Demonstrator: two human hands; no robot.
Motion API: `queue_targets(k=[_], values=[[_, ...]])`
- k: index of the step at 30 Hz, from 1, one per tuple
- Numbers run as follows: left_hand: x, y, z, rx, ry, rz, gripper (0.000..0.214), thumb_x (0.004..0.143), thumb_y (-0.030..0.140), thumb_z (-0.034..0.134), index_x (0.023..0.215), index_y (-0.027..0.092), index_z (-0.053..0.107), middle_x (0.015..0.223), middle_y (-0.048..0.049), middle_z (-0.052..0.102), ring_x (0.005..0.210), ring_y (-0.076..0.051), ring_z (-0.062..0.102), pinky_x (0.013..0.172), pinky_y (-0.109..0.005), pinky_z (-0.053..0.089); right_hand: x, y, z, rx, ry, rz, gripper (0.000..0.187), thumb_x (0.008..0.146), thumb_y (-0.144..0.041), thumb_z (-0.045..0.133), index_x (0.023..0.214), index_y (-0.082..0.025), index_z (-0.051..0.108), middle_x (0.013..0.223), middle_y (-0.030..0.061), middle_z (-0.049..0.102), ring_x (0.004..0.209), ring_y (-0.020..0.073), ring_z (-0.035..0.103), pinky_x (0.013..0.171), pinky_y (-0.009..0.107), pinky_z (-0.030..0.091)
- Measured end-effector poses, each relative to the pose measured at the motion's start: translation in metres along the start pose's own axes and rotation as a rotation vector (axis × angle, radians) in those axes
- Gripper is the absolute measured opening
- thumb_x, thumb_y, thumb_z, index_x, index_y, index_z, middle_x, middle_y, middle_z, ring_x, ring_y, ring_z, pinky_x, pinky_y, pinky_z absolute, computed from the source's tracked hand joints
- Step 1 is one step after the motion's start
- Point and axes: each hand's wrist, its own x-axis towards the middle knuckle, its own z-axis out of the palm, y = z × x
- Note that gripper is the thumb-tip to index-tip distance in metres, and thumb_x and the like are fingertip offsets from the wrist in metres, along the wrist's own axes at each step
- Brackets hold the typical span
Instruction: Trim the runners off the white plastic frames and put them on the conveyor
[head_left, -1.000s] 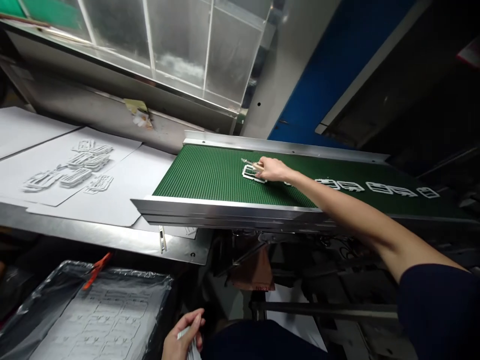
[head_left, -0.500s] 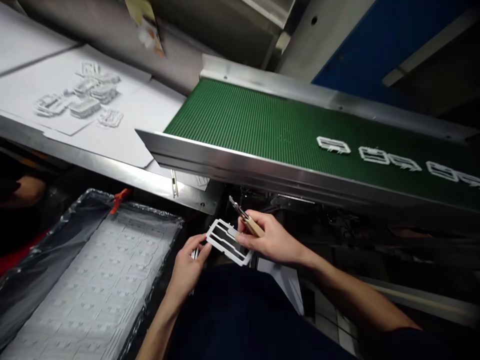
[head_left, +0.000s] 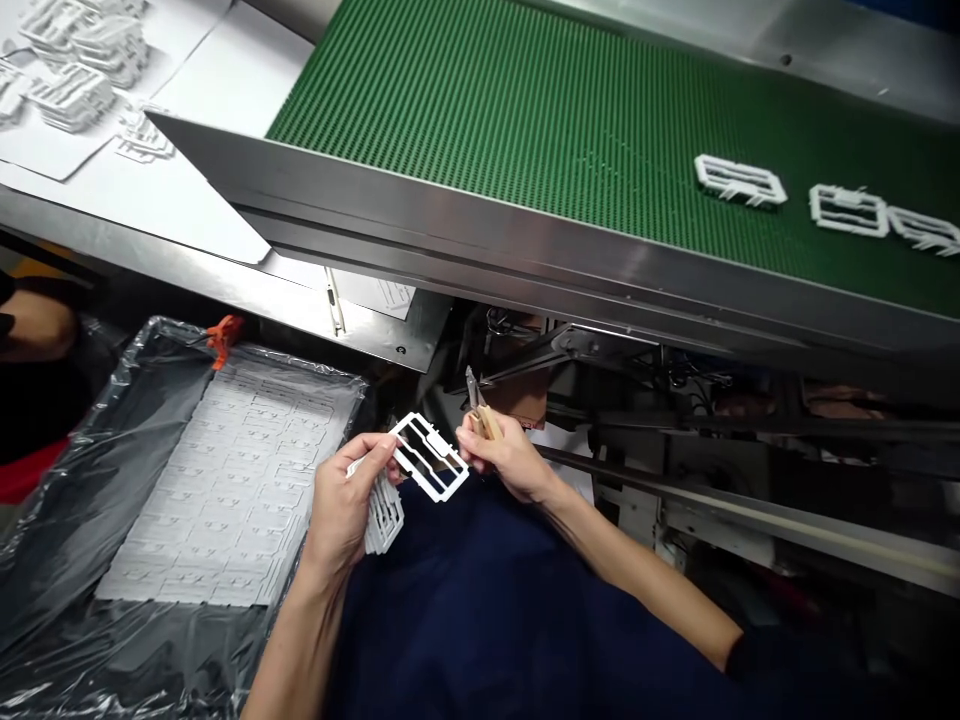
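White frame (head_left: 436, 442) now pinched chiefly by the left hand (head_left: 337, 500)
Frame stack (head_left: 384, 518) held in the same grip; tan-handled tool (head_left: 486, 421) clasped by the right hand (head_left: 510, 458), its thumb withdrawn from the frame's face, apparently left accessible

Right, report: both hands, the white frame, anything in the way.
Left hand holds white frame by one end, plus stack of frames. Right hand grips tan-handled tool alongside. No obstruction seen beyond left hand's grip.

The left hand (head_left: 341, 503) pinches; the left forearm (head_left: 300, 620) slants up from below. The right hand (head_left: 510, 460) grips nearby, curled; the right forearm (head_left: 637, 575) slopes from lower right.
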Motion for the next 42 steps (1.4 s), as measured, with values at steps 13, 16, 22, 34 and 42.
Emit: queue_targets(k=[13, 16, 22, 34, 42], values=[[-0.003, -0.005, 0.006, 0.044, -0.035, -0.041, 0.02, 0.077, 0.035, 0.067, 0.079, 0.015, 0.064, 0.059, 0.0009, 0.055, 0.057, -0.011, 0.051, 0.052, -0.018, 0.04, 0.007, -0.018, -0.006, -0.172, 0.01, -0.053, 0.028, 0.07, -0.035, 0.068, 0.078, -0.017, 0.048, 0.074, -0.0005, 0.06, 0.053, 0.0062, 0.043, 0.051, 0.02, 0.033], [-0.002, -0.006, 0.006, 0.062, -0.048, -0.032, 0.02, 0.077, 0.035, 0.067, 0.078, 0.015, 0.064, 0.059, 0.0006, 0.055, 0.057, -0.011, 0.05, 0.052, -0.018, 0.04, 0.011, -0.019, -0.004, -0.219, -0.012, -0.067, 0.027, 0.068, -0.032, 0.069, 0.076, -0.017, 0.048, 0.07, -0.0035, 0.055, 0.053, 0.0056, 0.04, 0.051, 0.02, 0.033], [0.0, -0.007, 0.004, 0.05, -0.064, -0.061, 0.021, 0.077, 0.036, 0.066, 0.078, 0.015, 0.063, 0.059, 0.0001, 0.055, 0.055, -0.012, 0.049, 0.05, -0.019, 0.038, 0.018, -0.022, 0.001, -0.225, -0.052, -0.056, 0.028, 0.066, -0.032, 0.069, 0.075, -0.016, 0.049, 0.063, -0.0061, 0.047, 0.052, 0.0054, 0.039, 0.05, 0.02, 0.032], [0.001, -0.005, 0.004, 0.0, -0.092, -0.068, 0.02, 0.078, 0.033, 0.066, 0.076, 0.014, 0.062, 0.06, 0.0003, 0.054, 0.056, -0.011, 0.049, 0.052, -0.019, 0.038, 0.02, -0.022, 0.001, -0.201, -0.058, -0.049, 0.028, 0.064, -0.032, 0.07, 0.075, -0.017, 0.049, 0.063, -0.0059, 0.047, 0.051, 0.0054, 0.039, 0.048, 0.019, 0.032], [-0.001, -0.001, 0.005, -0.001, -0.068, -0.075, 0.019, 0.076, 0.032, 0.068, 0.076, 0.014, 0.063, 0.058, 0.0008, 0.055, 0.055, -0.01, 0.05, 0.051, -0.018, 0.039, 0.02, -0.021, 0.001, -0.216, -0.048, -0.059, 0.025, 0.065, -0.027, 0.069, 0.076, -0.016, 0.05, 0.065, -0.0054, 0.048, 0.053, 0.0054, 0.041, 0.05, 0.019, 0.035]])
